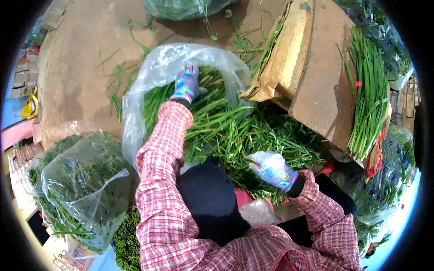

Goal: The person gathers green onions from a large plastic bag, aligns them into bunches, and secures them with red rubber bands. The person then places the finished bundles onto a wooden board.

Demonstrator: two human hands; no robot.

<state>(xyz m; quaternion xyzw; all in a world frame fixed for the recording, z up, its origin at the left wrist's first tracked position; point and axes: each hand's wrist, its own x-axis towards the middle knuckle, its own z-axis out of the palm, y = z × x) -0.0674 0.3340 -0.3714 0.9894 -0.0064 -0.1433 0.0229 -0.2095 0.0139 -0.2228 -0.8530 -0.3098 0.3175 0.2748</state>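
Observation:
My left hand, in a patterned glove, reaches into a large clear plastic bag. It rests over long green stalks, probably garlic chives, with its fingertips under the bag's upper rim. Whether it grips any of them is hard to see. My right hand, gloved alike, hovers at or just over a loose heap of green leaf scraps. Its fingers are drawn together and point left; what lies between them cannot be made out. The stalks spill from the bag's mouth toward this heap.
A tied green bundle lies on a board at right, beside folded brown cardboard. Filled plastic bags of greens stand at left, at the top and at right. Stray leaves litter the brown surface.

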